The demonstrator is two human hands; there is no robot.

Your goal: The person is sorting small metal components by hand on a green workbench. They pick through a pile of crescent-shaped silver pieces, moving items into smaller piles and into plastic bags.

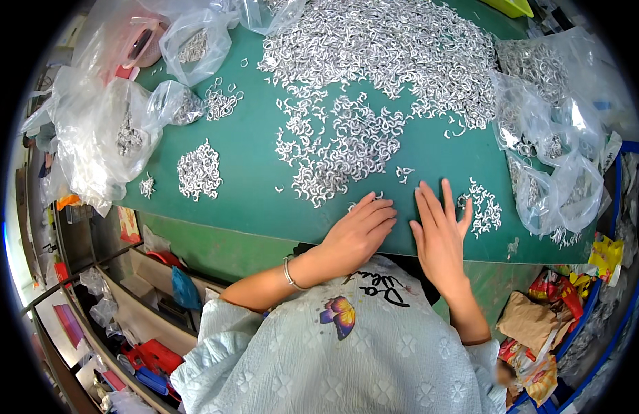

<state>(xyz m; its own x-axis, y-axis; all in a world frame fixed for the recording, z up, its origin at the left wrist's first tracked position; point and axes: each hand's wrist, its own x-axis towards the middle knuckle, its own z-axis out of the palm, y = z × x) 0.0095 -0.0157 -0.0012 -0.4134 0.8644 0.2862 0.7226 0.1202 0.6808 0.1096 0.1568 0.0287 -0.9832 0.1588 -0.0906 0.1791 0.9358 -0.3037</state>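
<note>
My left hand (pixel 358 229) rests palm down at the table's near edge, its fingers loosely bent and lying on the surface. A few small silvery curved metal pieces (pixel 352 205) lie at its fingertips. My right hand (pixel 440 231) is open beside it, fingers spread and stretched out over the green tabletop. Just right of its fingers is a small pile of the curved pieces (pixel 485 208). Beyond both hands lies a loose cluster of the pieces (pixel 347 141), with a few stray ones (pixel 403 174) nearer the right hand. Anything under my palms is hidden.
A large heap of metal pieces (pixel 381 45) covers the far table. Clear plastic bags (pixel 557 179) holding pieces stand at the right, more bags (pixel 105 131) at the left. A separate pile (pixel 199 171) sits left. Shelves (pixel 147 290) flank the lower left; packets (pixel 533 321) lie lower right.
</note>
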